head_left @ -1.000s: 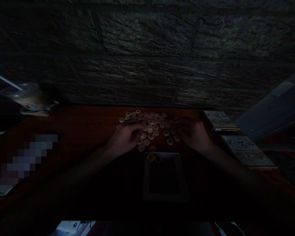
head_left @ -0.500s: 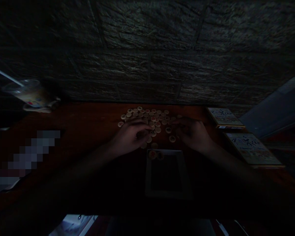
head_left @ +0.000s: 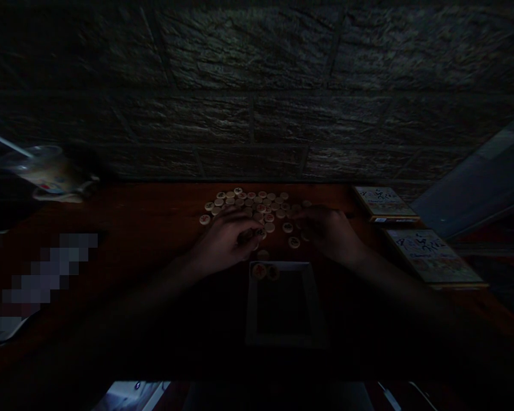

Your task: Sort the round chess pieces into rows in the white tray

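Head camera, dim light. Discs (head_left: 269, 227), pale and round, some with red or black marks, lie in a loose pile at the middle of the surface (head_left: 154, 211), toward its far edge by the stone wall (head_left: 214, 114). Mostly a single layer, so many marks face up and read separately. Left hand (head_left: 227, 240) comes in over the pile's left and near side, fingers curled, thumb and forefinger close together at a black-marked disc (head_left: 260, 232); looks like a pinch suited to something small, but can't tell if the disc is gripped. Right hand (head_left: 336, 234) sits at the pile's right side, fingers bent down among discs, thumb tucked under; too dark to tell whether it holds one. Hands either side probably keep the pile within reach of both.

Open shallow box (head_left: 252, 308) lies between the forearms, between pile and near edge, handy to either hand. A red-marked disc (head_left: 259, 271) and a dark-marked disc (head_left: 273, 273) sit side by side at its far-left corner; flat or leaning, unclear. Two flat boxes, one (head_left: 385, 202) at the far right corner, one (head_left: 430, 256) along the right edge, and a cup (head_left: 51, 171) with straw (head_left: 6, 141) near the far left corner, apparently out of the hands' way.
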Demonstrator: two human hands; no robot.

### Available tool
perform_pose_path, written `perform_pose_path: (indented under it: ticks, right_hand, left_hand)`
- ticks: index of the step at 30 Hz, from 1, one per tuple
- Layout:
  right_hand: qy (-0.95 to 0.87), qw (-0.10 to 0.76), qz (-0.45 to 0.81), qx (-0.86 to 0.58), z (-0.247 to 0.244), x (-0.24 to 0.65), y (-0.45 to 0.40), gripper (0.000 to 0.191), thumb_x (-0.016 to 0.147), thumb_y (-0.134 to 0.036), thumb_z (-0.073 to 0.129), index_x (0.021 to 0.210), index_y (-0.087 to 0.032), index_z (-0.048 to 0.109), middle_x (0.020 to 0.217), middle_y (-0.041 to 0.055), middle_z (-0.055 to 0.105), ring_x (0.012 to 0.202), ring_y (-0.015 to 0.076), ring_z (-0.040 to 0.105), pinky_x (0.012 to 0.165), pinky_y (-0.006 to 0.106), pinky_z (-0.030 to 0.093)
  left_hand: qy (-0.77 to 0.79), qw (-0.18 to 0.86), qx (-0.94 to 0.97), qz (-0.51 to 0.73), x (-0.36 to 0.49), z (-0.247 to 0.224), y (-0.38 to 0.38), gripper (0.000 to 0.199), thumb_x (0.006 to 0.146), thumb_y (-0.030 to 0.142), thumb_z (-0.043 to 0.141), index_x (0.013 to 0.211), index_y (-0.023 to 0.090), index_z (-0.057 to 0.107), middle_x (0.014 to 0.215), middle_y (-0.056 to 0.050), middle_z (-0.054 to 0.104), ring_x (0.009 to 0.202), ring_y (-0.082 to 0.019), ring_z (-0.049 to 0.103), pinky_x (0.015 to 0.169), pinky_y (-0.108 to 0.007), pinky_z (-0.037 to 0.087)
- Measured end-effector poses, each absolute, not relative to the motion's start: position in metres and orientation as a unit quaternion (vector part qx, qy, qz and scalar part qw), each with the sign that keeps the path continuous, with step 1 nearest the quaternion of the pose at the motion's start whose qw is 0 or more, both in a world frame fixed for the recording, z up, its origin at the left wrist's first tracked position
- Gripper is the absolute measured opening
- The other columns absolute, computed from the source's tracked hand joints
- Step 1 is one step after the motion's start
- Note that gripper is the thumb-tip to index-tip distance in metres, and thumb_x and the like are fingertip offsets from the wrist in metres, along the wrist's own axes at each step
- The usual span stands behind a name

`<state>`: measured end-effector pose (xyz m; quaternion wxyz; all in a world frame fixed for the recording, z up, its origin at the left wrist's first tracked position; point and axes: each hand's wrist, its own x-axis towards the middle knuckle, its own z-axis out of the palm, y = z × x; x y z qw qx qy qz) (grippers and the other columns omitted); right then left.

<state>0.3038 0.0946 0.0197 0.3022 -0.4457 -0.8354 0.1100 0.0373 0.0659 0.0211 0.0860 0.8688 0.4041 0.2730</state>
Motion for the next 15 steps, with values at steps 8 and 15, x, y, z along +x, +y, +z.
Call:
perform_pose_path:
  ticks: [8, 15]
  right_hand:
    - [-0.881, 0.282, 0.112, -0.364, 0.0154, 0.3015, 0.0957, 0.025, 0.091, -0.011, 0.063, 0.106, -0.025, 0.078, 0.106, 0.0032, 0.079, 0.1, 0.0216, 0.071, 0.087, 0.034, 0.055]
    - [-0.893, 0.26, 0.151, -0.334, 0.0183, 0.2967, 0.0926, 0.038, 0.088, -0.004, 0.058, 0.115, -0.025, 0.076, 0.112, 0.004, 0.078, 0.102, 0.0208, 0.072, 0.09, 0.035, 0.054]
  left_hand:
    - [0.409, 0.098, 0.866, 0.271, 0.0374, 0.0176, 0.0677, 0.016, 0.095, 0.028, 0.061, 0.103, 0.02, 0.073, 0.105, -0.005, 0.076, 0.103, -0.023, 0.069, 0.092, -0.04, 0.051]
    - [0.424, 0.103, 0.858, 0.27, 0.0369, 0.0189, 0.0652, 0.017, 0.096, 0.028, 0.059, 0.103, 0.021, 0.073, 0.103, -0.005, 0.077, 0.101, -0.023, 0.069, 0.091, -0.042, 0.052]
